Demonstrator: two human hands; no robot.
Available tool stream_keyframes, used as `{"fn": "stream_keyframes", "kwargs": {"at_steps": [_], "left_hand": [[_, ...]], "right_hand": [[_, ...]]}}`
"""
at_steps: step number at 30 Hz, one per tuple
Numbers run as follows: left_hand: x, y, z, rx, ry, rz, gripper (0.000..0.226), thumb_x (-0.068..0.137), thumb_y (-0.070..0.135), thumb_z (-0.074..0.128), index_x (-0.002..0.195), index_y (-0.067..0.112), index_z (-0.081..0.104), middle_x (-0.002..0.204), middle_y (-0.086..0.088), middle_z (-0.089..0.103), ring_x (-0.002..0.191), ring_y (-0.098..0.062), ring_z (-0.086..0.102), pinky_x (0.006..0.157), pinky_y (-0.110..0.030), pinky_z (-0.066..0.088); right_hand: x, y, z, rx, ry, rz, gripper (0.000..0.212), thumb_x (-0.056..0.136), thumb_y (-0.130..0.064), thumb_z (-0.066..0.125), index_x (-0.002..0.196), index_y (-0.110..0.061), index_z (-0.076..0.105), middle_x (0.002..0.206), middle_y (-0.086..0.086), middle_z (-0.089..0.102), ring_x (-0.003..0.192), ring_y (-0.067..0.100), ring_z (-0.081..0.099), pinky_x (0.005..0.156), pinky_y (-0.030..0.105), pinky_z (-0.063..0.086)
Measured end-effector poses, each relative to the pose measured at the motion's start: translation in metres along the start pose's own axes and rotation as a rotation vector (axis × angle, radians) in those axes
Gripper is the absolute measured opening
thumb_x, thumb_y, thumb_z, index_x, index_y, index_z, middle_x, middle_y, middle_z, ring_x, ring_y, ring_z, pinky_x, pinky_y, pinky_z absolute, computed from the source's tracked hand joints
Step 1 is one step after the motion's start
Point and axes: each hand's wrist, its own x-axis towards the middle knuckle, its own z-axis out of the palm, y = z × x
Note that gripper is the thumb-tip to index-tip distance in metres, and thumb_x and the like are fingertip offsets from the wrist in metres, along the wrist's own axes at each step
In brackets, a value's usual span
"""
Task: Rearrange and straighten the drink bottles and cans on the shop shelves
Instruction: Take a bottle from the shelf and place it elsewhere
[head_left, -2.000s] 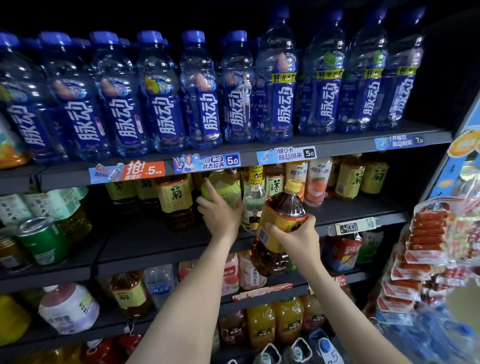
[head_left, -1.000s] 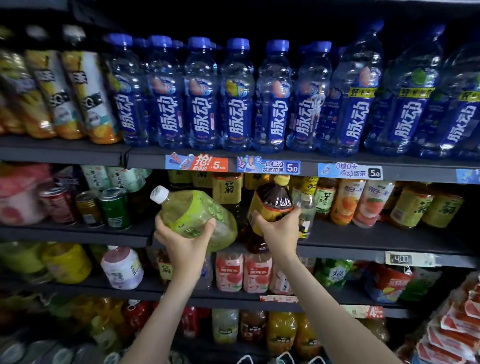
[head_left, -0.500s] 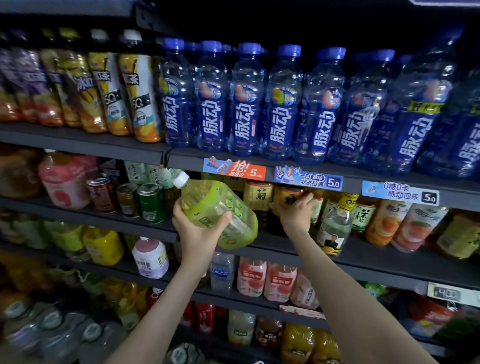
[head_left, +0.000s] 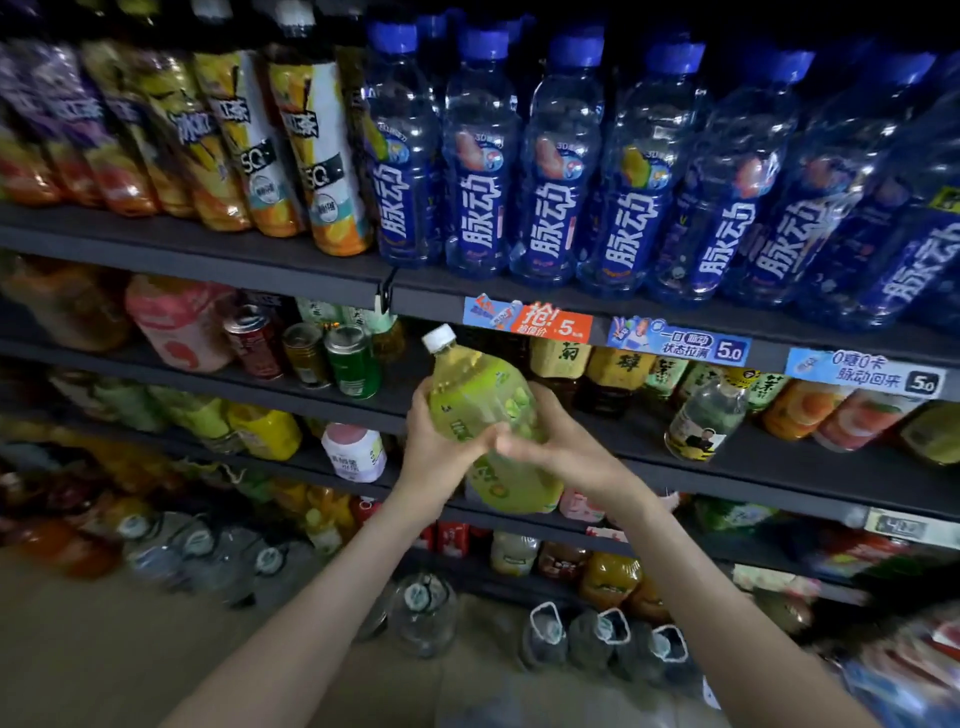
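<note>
— Hands?
— Left hand (head_left: 435, 454) and right hand (head_left: 569, 453) both grasp the green bottle (head_left: 480, 402), fingers curled round it.
— Location?
— Off the shelf (head_left: 779, 465), tilted, cap up-left.

Green-tea bottle (head_left: 480, 400) — white-capped (tilted left) — held before shelves.

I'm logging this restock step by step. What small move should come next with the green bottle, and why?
Probably tip the green bottle upright and set it on the shelf: left hand and right hand grip it tilted, cap up-left, before a gap between the green can and the brown bottles.
</note>
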Motion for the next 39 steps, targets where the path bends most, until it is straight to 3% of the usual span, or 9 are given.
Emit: {"fn": "stream_keyframes", "kwargs": {"at_steps": [5,7,10,16,20,24,28,34,39], "left_hand": [[-0.001,0.013,-0.009,0.005,-0.159,-0.03,0.063,0.068,0.032,0.084,0.122,0.037,0.051,0.122,0.001,0.062,0.106,-0.011,0.062,0.088,-0.034,0.054],[-0.003,0.017,-0.021,0.005,-0.221,-0.056,0.048,0.075,0.038,0.075,0.119,0.036,0.057,0.121,0.003,0.064,0.107,-0.012,0.063,0.088,-0.034,0.054],[-0.012,0.022,-0.034,0.082,-0.298,-0.113,0.05,0.071,0.052,0.071,0.117,0.036,0.058,0.12,0.012,0.064,0.113,-0.008,0.058,0.097,-0.031,0.047],[-0.042,0.032,-0.043,-0.032,-0.322,-0.272,0.058,0.065,0.059,0.071,0.112,0.026,0.064,0.11,0.005,0.071,0.108,-0.015,0.063,0.102,-0.037,0.043],[-0.067,0.033,-0.048,-0.034,-0.277,-0.261,0.086,0.051,0.073,0.076,0.119,0.023,0.064,0.114,0.002,0.07,0.11,-0.019,0.063,0.106,-0.044,0.041],[-0.096,0.036,-0.049,-0.069,-0.186,-0.284,0.066,0.063,0.062,0.075,0.111,0.018,0.069,0.107,-0.002,0.072,0.104,-0.023,0.066,0.1,-0.044,0.045],[-0.123,0.036,-0.056,-0.06,-0.066,-0.338,0.06,0.063,0.063,0.074,0.108,0.022,0.069,0.104,0.002,0.073,0.101,-0.021,0.066,0.095,-0.042,0.048],[-0.144,0.028,-0.073,-0.009,-0.042,-0.211,0.055,0.069,0.054,0.075,0.114,0.024,0.067,0.105,0.004,0.073,0.1,-0.016,0.068,0.095,-0.043,0.05],[-0.135,0.032,-0.086,0.027,-0.08,-0.182,0.046,0.076,0.054,0.071,0.113,0.028,0.067,0.109,0.009,0.071,0.108,-0.012,0.063,0.099,-0.037,0.046]], "right_hand": [[-0.001,0.0,0.008,-0.001,0.074,0.104,0.089,0.05,-0.051,0.082,0.124,-0.03,0.037,0.117,-0.004,0.059,0.106,0.012,0.061,0.091,0.041,0.054],[-0.01,0.003,0.009,0.158,0.07,0.12,0.094,0.048,-0.049,0.082,0.128,-0.023,0.04,0.116,0.0,0.063,0.101,0.014,0.065,0.086,0.038,0.057],[-0.023,0.001,0.014,0.326,0.042,0.109,0.095,0.047,-0.043,0.083,0.13,-0.018,0.043,0.112,0.003,0.067,0.092,0.013,0.071,0.071,0.029,0.057],[-0.042,-0.011,0.029,0.498,-0.067,0.096,0.066,0.064,-0.025,0.076,0.123,-0.016,0.048,0.108,0.007,0.07,0.086,0.017,0.073,0.062,0.027,0.057],[-0.058,-0.007,0.037,0.549,-0.131,0.11,0.081,0.059,-0.034,0.081,0.131,-0.014,0.048,0.117,0.013,0.067,0.099,0.029,0.069,0.072,0.039,0.058],[-0.071,-0.002,0.047,0.555,-0.166,0.13,0.083,0.065,-0.045,0.081,0.134,-0.013,0.048,0.121,0.013,0.066,0.107,0.032,0.066,0.092,0.053,0.052],[-0.083,-0.007,0.06,0.572,-0.23,0.146,0.065,0.075,-0.044,0.073,0.13,-0.015,0.054,0.118,0.01,0.069,0.107,0.03,0.066,0.095,0.05,0.051],[-0.094,-0.004,0.073,0.483,-0.331,0.05,0.068,0.078,-0.047,0.074,0.136,-0.026,0.047,0.129,0.002,0.063,0.119,0.025,0.06,0.103,0.051,0.044],[-0.086,-0.014,0.084,0.487,-0.285,0.074,0.078,0.076,-0.052,0.077,0.139,-0.024,0.043,0.13,0.004,0.062,0.118,0.027,0.06,0.102,0.052,0.044]]}}
